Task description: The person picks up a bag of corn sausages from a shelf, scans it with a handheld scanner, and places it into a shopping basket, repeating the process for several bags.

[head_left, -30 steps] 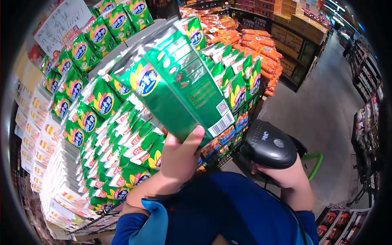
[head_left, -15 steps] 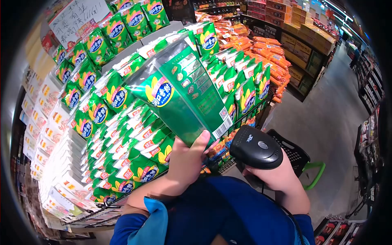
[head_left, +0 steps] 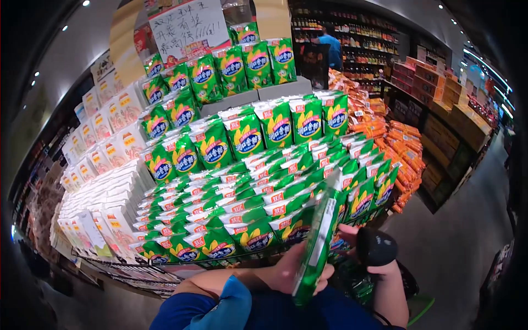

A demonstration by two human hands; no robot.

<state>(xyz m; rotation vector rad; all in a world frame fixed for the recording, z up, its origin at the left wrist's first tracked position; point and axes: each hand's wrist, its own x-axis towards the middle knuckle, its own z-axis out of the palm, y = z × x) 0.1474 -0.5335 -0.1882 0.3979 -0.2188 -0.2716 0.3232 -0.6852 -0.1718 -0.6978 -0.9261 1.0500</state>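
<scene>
My left hand (head_left: 290, 270) is closed around a green plastic packet (head_left: 318, 247), held upright and seen nearly edge-on in front of my body. Closed on a black handheld barcode scanner (head_left: 377, 247), my right hand (head_left: 385, 269) is just right of the packet; part of its grip is hidden. Rows of similar green packets (head_left: 247, 236), printed with yellow corn, fill the display right ahead of both hands. Below, between my hands, a dark basket or cart (head_left: 406, 283) with a green handle is partly covered by my right arm.
White packets (head_left: 104, 192) are stacked on the display's left side. Orange packets (head_left: 404, 154) are heaped on its right. A handwritten sign (head_left: 190, 30) stands above. A person in blue (head_left: 329, 47) is at the far shelves. Stacked boxes (head_left: 440, 118) line the aisle (head_left: 456, 220).
The packet has turned from its broad back face to edge-on and moved lower and right. The scanner has moved down and right. My view has lifted, showing more of the display.
</scene>
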